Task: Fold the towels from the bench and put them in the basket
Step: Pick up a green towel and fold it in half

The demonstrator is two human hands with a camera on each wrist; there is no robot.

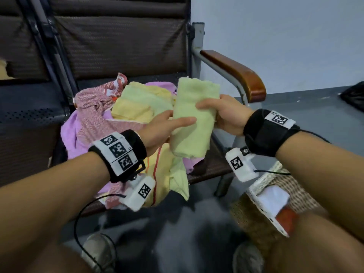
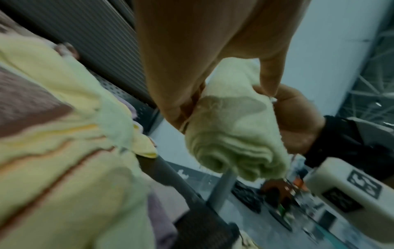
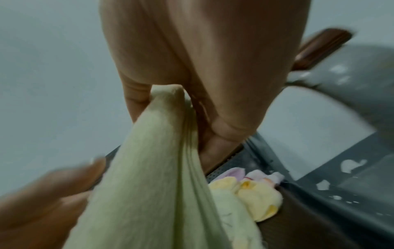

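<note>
— Starting from the head view: what do the fingers have hold of?

— Both hands hold one folded green towel (image 1: 194, 115) in the air above the bench (image 1: 208, 164). The left hand (image 1: 159, 131) has its thumb laid nearly straight across the front of the towel, with the other fingers hidden behind it. The right hand (image 1: 222, 115) pinches the towel's right edge, thumb on the front, fingers curled behind.

— And the arms?

— Both forearms reach forward from the lower corners, wrists level, hands close together with the towel between them. Behind it a pile of towels (image 1: 128, 107), pink, yellow and green, lies on the seat. The basket (image 1: 275, 205) stands on the floor under the right forearm, near the bench's front edge.

— The left wrist view?

— The left hand (image 2: 204, 55) hangs down from the top; its thumb and fingers clamp the green towel (image 2: 234, 134), whose layered end faces the camera. The right hand (image 2: 298, 118) grips the towel's far side. The pile of towels (image 2: 64, 134) fills the left, blurred.

— The right wrist view?

— The right hand (image 3: 204, 67) has its fingers bent, pinching a ridge of the green towel (image 3: 149, 185), which runs down toward the camera. The left hand (image 3: 42, 193) is a blur at lower left, touching the towel; how its fingers lie I cannot tell there.
</note>
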